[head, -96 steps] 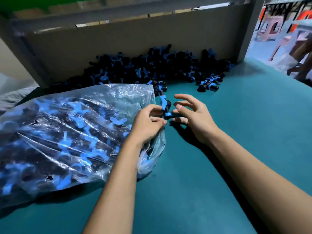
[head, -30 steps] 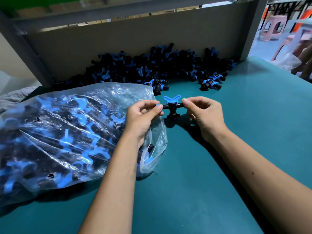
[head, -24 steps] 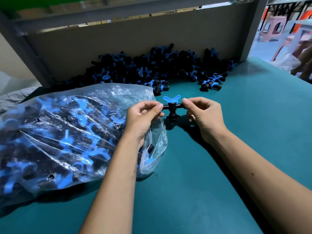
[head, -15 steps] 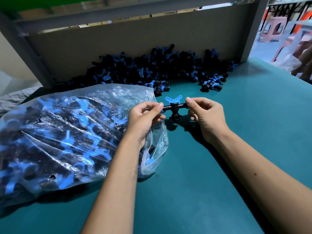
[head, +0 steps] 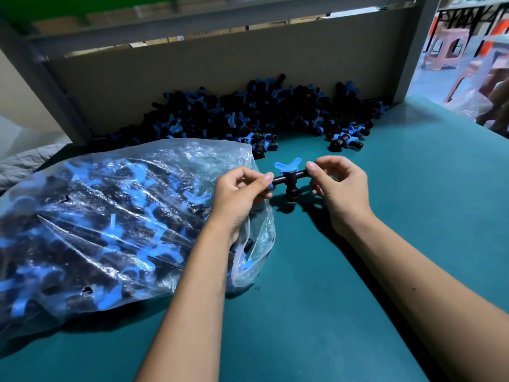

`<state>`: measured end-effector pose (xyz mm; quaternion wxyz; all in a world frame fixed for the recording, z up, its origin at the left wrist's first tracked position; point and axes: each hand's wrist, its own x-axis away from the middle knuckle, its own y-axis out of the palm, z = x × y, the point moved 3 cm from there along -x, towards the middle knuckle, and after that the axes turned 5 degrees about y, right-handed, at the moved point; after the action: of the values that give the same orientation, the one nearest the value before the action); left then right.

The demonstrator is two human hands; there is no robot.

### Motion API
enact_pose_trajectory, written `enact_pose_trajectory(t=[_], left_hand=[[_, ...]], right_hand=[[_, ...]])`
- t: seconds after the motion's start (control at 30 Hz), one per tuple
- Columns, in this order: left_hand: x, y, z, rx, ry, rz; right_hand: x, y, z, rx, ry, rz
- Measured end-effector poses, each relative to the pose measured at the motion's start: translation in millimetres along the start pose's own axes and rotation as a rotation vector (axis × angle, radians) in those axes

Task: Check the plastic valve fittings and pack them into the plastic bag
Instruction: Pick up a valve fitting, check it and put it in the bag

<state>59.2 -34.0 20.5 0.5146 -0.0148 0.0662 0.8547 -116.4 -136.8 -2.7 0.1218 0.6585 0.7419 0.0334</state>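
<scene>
Clear plastic bag [head: 115, 230], crammed with black-and-blue valve fittings, across the left half of the frame on teal table [head: 316, 312], mouth turned toward centre. Just right of that mouth, left hand [head: 237, 199], thumb and fingers pinched on one end of a black valve fitting [head: 289, 179]. Fitting held level just above the table at centre, blue butterfly handle up, short stub pointing down. Right hand [head: 338, 188] right of it, fingertips pinched on the opposite end, so both hands clamped on the same piece, one per end. Behind, along upper centre, a heap of loose fittings [head: 248, 117] against a cardboard backboard [head: 220, 73], a few strays nearer at upper right of centre.

Step in hand, by the look of it: checking this one fitting before bagging. Next move likely calls for releasing the right-hand pinch and carrying the piece leftward into the bag mouth, which lies slack and may need lifting open first.
</scene>
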Motion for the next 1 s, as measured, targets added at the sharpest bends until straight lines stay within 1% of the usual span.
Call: enact_pose_trajectory(t=[0.07, 0.13, 0.2, 0.27, 0.3, 0.33, 0.37, 0.4, 0.47, 0.5, 0.53, 0.57, 0.7, 0.77, 0.8, 0.87, 0.93, 1.0], left_hand=[[-2.4, -2.9, 0.6, -0.016, 0.01, 0.066], [-3.6, -3.9, 2.3, -0.003, 0.022, 0.083], [-2.2, -0.4, 3.2, 0.009, 0.025, 0.043], [-0.8, 4.4, 4.2, 0.0, 0.042, 0.009], [-0.8, 5.8, 5.5, -0.016, 0.064, 0.004], [-0.6, 6.2, 7.6, -0.064, 0.102, 0.009], [-1.0, 4.9, 10.8, -0.163, 0.164, 0.033], [-1.8, 2.5, 14.9, -0.317, 0.246, 0.07], [-1.3, -1.9, 21.9, -0.745, 0.408, 0.114], [-1.2, -2.7, 22.1, -0.943, 0.43, 0.087], [-2.0, -3.5, 19.6, -1.061, 0.396, 0.025], [-1.9, -3.9, 17.1, -1.112, 0.333, -0.04], [3.1, -0.3, 7.7, -1.057, 0.125, -0.233], [4.4, -0.5, 7.4, -0.997, 0.091, -0.258], [3.9, -1.5, 9.5, -0.959, 0.11, -0.243], [1.0, -4.9, 17.5, -0.852, 0.213, -0.162], [-2.3, -9.9, 29.2, -0.626, 0.316, -0.05], [-3.2, -13.1, 42.0, -0.326, 0.382, 0.017]], right_hand=[[4.3, 4.6, -0.7, 0.147, -0.051, -0.013], [10.4, 12.9, -3.2, 0.282, -0.105, -0.135], [15.5, 19.7, -6.3, 0.413, -0.209, -0.237], [17.6, 21.1, -9.7, 0.501, -0.32, -0.226], [17.8, 20.7, -10.3, 0.495, -0.313, -0.21], [17.2, 19.9, -9.7, 0.434, -0.244, -0.203], [16.2, 19.1, -7.8, 0.323, -0.136, -0.203], [15.1, 18.5, -5.8, 0.194, -0.025, -0.205], [11.5, 16.7, -5.7, 0.01, 0.128, -0.204], [9.5, 14.8, -6.6, -0.04, 0.176, -0.195], [7.5, 12.9, -7.2, -0.071, 0.206, -0.186], [5.7, 11.3, -7.3, -0.086, 0.222, -0.181], [4.8, 10.4, -4.8, -0.057, 0.223, -0.177], [5.8, 11.0, -4.5, -0.055, 0.222, -0.184], [6.5, 11.0, -5.0, -0.067, 0.216, -0.193], [7.6, 10.5, -6.4, -0.062, 0.173, -0.218], [10.2, 10.2, -8.7, 0.002, 0.101, -0.253], [14.8, 12.2, -11.5, 0.054, 0.035, -0.289]])
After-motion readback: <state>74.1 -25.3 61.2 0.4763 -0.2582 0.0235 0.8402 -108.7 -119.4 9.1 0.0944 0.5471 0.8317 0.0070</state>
